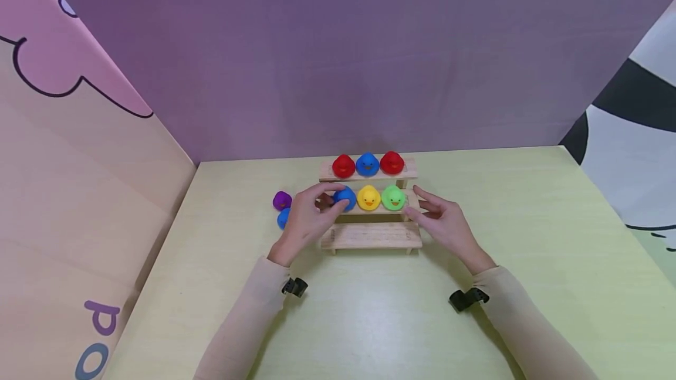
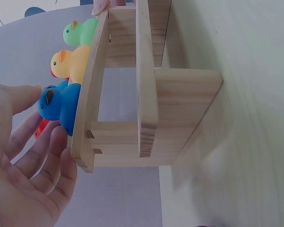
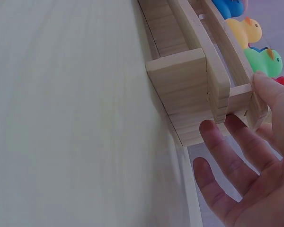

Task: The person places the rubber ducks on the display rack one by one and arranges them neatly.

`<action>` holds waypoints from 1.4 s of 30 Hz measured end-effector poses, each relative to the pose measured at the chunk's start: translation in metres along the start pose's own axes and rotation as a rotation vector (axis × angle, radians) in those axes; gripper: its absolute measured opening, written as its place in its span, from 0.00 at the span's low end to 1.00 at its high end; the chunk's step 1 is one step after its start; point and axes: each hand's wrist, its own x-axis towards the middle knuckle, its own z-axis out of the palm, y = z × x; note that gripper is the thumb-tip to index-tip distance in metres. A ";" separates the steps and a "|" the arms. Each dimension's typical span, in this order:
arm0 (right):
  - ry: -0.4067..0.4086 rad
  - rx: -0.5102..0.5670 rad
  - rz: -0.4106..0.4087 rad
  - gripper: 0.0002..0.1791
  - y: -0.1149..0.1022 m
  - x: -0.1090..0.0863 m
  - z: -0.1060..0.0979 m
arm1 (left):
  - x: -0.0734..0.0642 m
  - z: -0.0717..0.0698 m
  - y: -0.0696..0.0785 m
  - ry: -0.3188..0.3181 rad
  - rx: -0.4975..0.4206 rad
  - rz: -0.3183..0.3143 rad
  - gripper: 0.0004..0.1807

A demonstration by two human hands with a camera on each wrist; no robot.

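Note:
On the middle step of a three-step wooden stand (image 1: 372, 236) sit a blue rubber duck (image 1: 346, 197), a yellow duck (image 1: 368, 197) and a green duck (image 1: 393, 197). My left hand (image 1: 310, 216) pinches the blue duck at the step's left end; in the left wrist view the thumb touches its head and the other fingers are behind it. At the opposite end my right hand (image 1: 445, 221) grips the middle step, thumb (image 3: 265, 87) on its front edge. Two red ducks (image 1: 344, 166) flank another blue duck (image 1: 367, 165) on the top step.
Left of the stand, a purple duck (image 1: 282, 200) and a blue duck (image 1: 283, 218) are on the pale table (image 1: 369, 321), the latter partly hidden by my left hand. A purple-grey backdrop (image 1: 369, 57) rises behind, with printed panels (image 1: 79, 192) at the sides.

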 end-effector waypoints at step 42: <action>0.001 -0.002 0.005 0.39 -0.002 0.000 0.001 | -0.052 -0.062 -0.058 0.012 0.113 -0.123 0.14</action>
